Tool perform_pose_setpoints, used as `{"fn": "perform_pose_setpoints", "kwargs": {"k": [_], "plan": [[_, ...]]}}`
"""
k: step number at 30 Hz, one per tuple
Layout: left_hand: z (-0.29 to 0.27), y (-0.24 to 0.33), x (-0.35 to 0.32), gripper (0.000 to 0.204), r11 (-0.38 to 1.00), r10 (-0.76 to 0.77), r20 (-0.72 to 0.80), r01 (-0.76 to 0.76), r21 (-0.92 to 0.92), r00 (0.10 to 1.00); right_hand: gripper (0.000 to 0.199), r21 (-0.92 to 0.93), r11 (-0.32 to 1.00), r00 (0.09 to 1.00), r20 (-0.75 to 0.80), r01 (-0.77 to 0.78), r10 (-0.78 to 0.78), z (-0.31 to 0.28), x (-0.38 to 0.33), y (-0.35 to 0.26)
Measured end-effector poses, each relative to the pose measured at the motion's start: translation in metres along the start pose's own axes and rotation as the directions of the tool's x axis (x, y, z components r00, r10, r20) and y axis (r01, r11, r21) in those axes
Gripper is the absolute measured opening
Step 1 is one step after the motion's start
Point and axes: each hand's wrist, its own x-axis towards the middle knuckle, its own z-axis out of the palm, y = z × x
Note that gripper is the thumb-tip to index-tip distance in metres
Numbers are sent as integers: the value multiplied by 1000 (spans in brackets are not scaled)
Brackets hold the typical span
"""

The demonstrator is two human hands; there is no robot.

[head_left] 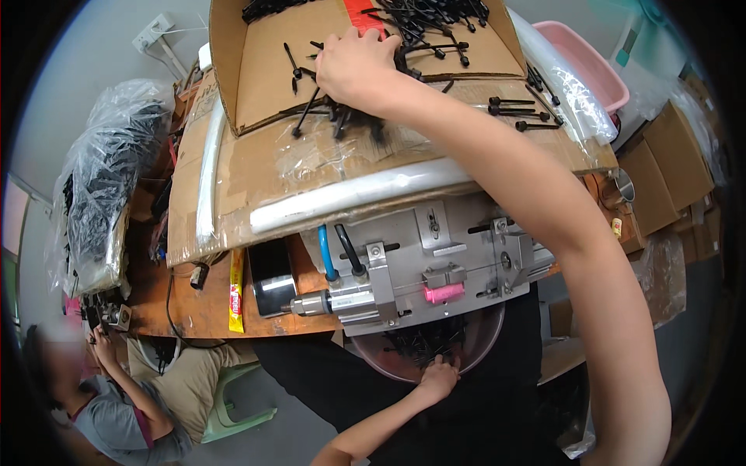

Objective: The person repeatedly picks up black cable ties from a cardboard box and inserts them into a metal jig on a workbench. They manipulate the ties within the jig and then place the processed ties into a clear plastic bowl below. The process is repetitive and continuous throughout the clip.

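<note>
Right hand (353, 66) curled over a clump of black pins (342, 116) – thin, knob-ended – on the cardboard box (264, 78); left hand (439, 378) fingers bunched in the bowl (486, 338) of black parts – grip unclear.

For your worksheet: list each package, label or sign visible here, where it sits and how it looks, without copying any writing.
Open cardboard box: top centre, brown, holding black parts.
Yellow sachet: on wooden bench, left of the metal fixture, long, red print.
Red label: inside box, top edge.
Brown cartons: stacked at right.

Right hand (353, 66) grabs black pins (342, 116) under its fingers; left hand (439, 378) reaches into a bowl (486, 342) of pins.
</note>
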Motion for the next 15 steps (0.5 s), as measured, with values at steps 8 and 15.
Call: {"fn": "perform_pose_setpoints", "kwargs": {"k": [8, 15], "plan": [[-32, 5, -42, 50, 993, 91, -210, -104, -55, 973, 66, 298, 954, 976, 215, -36, -30, -65, -27, 9], [-260, -18, -164, 42, 975, 208, -906, -157, 160, 368, 25, 473, 852, 970, -29, 225, -240, -98, -76, 65]]}}
